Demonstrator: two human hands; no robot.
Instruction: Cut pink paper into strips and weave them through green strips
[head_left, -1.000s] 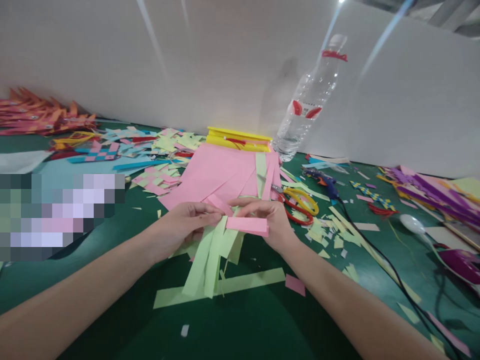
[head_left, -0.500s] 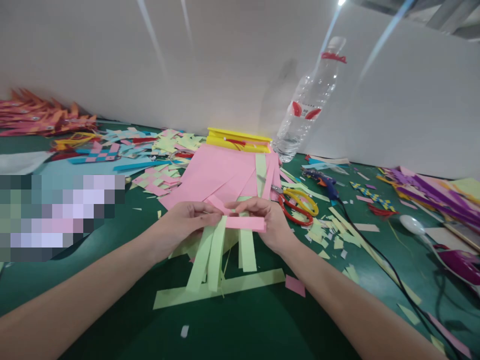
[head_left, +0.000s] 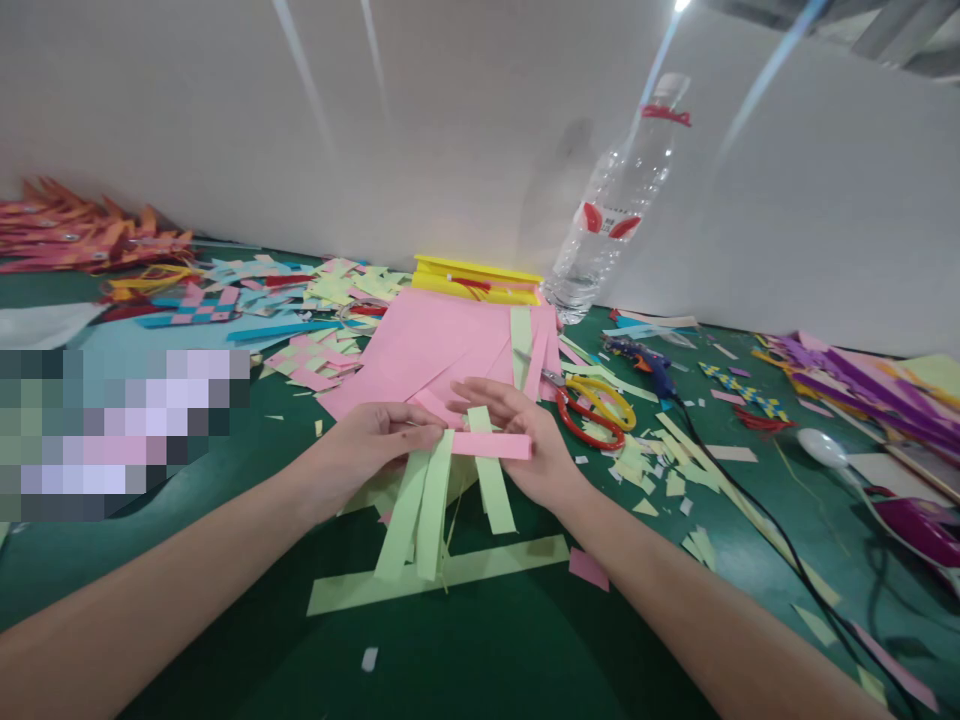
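Note:
My left hand [head_left: 375,438] pinches a small bundle of paper strips, thumb on top. Pale green strips [head_left: 432,515] hang down from it, and a folded pink strip [head_left: 493,446] sticks out to the right. Another pale green strip [head_left: 495,497] crosses behind the pink one, its upper end sticking up above it. My right hand [head_left: 538,445] is just behind that crossing with its fingers stretched and apart; the strips partly cover its palm. Under and beyond both hands lies a large pink paper sheet [head_left: 442,335].
Red and yellow scissors [head_left: 596,412] lie right of the sheet, beside a glue gun [head_left: 649,365] with a black cord. A clear plastic bottle [head_left: 611,215] stands behind. Paper scraps [head_left: 319,350] cover the left side. A long pale green strip [head_left: 367,590] lies in front.
My right hand's fingers have let go of the pink and green strips and spread apart. The right-hand green strip now tilts, its upper end showing above the pink strip. My left hand has stayed put.

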